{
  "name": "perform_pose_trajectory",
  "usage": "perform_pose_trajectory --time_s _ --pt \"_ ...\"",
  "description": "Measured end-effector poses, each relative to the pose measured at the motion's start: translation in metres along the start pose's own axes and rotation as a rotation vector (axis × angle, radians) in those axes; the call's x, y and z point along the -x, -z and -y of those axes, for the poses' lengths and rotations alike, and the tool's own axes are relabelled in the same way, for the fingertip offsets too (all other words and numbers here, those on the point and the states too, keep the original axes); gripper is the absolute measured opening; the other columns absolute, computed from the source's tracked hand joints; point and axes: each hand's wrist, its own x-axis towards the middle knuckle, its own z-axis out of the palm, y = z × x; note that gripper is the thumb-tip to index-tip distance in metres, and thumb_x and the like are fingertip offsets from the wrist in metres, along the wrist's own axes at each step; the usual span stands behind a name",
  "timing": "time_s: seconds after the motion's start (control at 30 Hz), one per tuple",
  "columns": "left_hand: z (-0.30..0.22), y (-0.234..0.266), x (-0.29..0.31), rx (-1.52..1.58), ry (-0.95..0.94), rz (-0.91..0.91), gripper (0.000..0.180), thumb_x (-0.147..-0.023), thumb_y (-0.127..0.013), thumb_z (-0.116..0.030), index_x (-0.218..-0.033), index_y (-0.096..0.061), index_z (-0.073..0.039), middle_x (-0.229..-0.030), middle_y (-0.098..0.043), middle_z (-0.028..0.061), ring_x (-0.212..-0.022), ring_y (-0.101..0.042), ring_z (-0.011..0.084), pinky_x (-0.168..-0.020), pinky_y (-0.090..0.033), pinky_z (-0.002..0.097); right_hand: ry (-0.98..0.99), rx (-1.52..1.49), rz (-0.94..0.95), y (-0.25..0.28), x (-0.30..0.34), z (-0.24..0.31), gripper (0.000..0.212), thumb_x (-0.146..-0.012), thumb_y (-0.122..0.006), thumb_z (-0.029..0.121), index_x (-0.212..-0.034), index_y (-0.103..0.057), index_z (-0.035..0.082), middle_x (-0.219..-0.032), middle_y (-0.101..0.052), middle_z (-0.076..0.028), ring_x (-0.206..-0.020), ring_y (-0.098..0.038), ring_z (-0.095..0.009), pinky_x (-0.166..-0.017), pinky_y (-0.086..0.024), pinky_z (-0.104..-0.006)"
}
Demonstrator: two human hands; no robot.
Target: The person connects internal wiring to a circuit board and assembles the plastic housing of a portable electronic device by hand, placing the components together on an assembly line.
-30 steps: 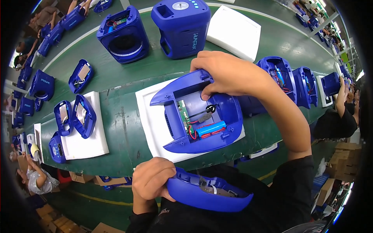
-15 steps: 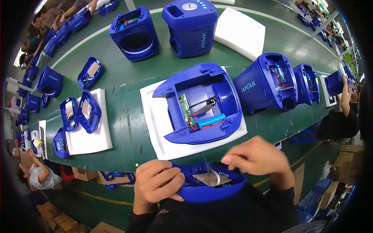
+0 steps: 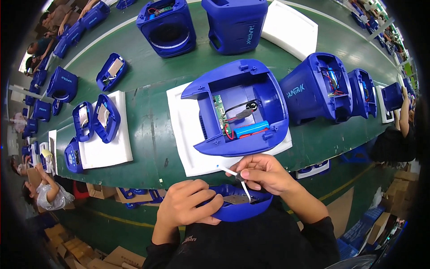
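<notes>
The left hand (image 3: 190, 204) is clamped on the left end of the cover (image 3: 242, 215), a curved piece of blue plastic, held in front of the near edge of the table (image 3: 150, 139). The right hand (image 3: 263, 174) pinches, between thumb and fingers, a thin white strip (image 3: 247, 193), which goes down into the cover.

Farther, one rounded blue case (image 3: 276, 112) lies with its open side up on a white foam tray (image 3: 179, 130); inside are one smooth blue cylinder (image 3: 251, 129), one green board (image 3: 220, 110) and red wires. Just beside it, to the right, are two more open cases (image 3: 309, 96). To the left there is open room of scratched green surface, then one foam pad (image 3: 107, 154) with four other covers (image 3: 107, 127) on and around it. At the far side stand two tall blue boxes (image 3: 237, 27) and one white foam block (image 3: 291, 29).
</notes>
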Motion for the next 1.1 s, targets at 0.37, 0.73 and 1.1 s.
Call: perform_pose_trajectory --time_s 0.37,0.73,1.1 --pt "0.004 0.003 0.003 0.030 0.010 -0.016 0.041 -0.086 -0.084 -0.046 -0.100 -0.077 -0.009 -0.088 -0.066 0.0033 -0.078 -0.068 0.0227 -0.062 -0.058 0.0336 0.024 0.091 -0.015 -0.015 0.009 0.021 0.031 -0.110 -0.070 0.006 -0.139 -0.072 -0.005 -0.113 -0.082 -0.014 -0.065 -0.051 -0.001 -0.052 -0.034 -0.0191" --pt "0.005 0.005 -0.003 -0.052 -0.017 -0.132 0.045 -0.087 -0.082 -0.050 -0.097 -0.077 -0.007 -0.086 -0.067 0.0041 -0.076 -0.069 0.0230 -0.061 -0.058 0.0335 0.328 0.394 -0.141 -0.034 0.026 0.039 0.017 -0.104 -0.080 0.004 -0.120 -0.078 -0.003 -0.097 -0.079 -0.007 -0.070 -0.058 0.000 -0.058 -0.042 -0.0208" --pt "0.010 0.013 -0.030 -0.096 0.185 -0.466 0.069 -0.071 -0.097 -0.051 -0.105 -0.078 0.006 -0.093 -0.072 0.0131 -0.074 -0.073 0.0271 -0.061 -0.060 0.0335 0.525 1.183 -0.161 -0.103 -0.031 0.174 0.011 -0.100 -0.080 0.011 -0.103 -0.078 0.000 -0.080 -0.075 -0.004 -0.059 -0.050 -0.002 -0.054 -0.037 -0.0235"
